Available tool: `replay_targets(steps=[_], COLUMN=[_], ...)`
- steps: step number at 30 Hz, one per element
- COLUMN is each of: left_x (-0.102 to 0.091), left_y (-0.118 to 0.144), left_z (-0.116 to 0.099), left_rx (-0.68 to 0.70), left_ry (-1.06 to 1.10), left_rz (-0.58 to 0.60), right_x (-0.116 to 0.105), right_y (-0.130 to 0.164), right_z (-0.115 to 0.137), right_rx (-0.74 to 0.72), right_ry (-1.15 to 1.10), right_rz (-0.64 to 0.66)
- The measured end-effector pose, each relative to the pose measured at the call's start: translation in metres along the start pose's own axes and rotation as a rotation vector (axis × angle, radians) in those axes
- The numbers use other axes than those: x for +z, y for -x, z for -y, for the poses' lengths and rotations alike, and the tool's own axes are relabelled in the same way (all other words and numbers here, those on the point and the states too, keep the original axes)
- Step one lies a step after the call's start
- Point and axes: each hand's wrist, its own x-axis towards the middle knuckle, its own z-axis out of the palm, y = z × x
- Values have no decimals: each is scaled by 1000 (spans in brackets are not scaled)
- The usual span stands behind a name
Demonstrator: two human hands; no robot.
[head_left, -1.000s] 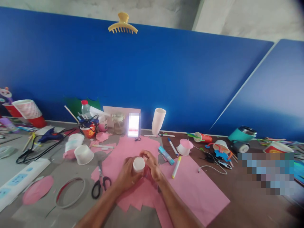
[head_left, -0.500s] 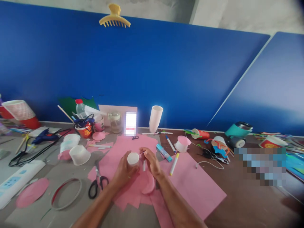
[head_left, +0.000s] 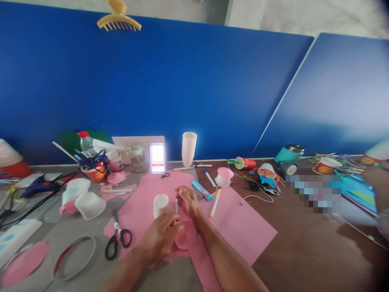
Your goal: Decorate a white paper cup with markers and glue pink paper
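A small white paper cup [head_left: 161,202] stands on the pink paper, just beyond my left hand [head_left: 161,233]. My left hand is off the cup, its fingers loosely bent and slightly blurred, reaching over the edge of a round pink paper piece [head_left: 186,236]. My right hand [head_left: 187,200] is closed in a pinch around a slim white marker [head_left: 177,205], held upright with its upper end hidden by the fingers. Under both hands lie overlapping sheets of pink paper [head_left: 240,227]. Black-handled scissors [head_left: 118,239] rest left of my left hand.
A glue-stick-like blue tube [head_left: 202,190], a yellow-capped marker [head_left: 215,202] and a pink-topped cup [head_left: 224,178] lie to the right. Stacked white cups [head_left: 189,148] stand behind. A tape ring [head_left: 75,259] lies front left. Another person's arm [head_left: 378,182] shows at the right edge.
My left hand has let go of the white cup and moved nearer, toward the round pink piece. The view has turned right; another person's arm has come in at the right.
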Motion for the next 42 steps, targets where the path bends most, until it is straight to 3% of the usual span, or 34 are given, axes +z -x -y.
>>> replay_targets(steps=[3,8,12,15,18,21,31,42], left_x=[4,10,11,5,-1,-4,-6,-9], left_y=[-3,-3,-4,-6,-7,-9,-11,-13], left_z=[3,8,4,1,0,0,0,-1], left_rx=[-25,-65,-148,-392,-636,-740,-741,-709], left_ry=[-39,44,356,653,968,1177,1246,1170], left_rz=[145,141,-117,-372,-437,-458,-453,-456], right_x=[1,3,0,-2,-2,-1,1,7], right_y=[-1,-3,-9,-10,-7,-1,4,10], right_z=[-1,-4,-6,-2,7,15,26,34], right_rx=[6,17,17,33,122,238,286,293], right_ry=[-38,-135,-259,-356,-485,-581,-502,-464], right_rz=[-2,0,-17,23,203,397,453,469])
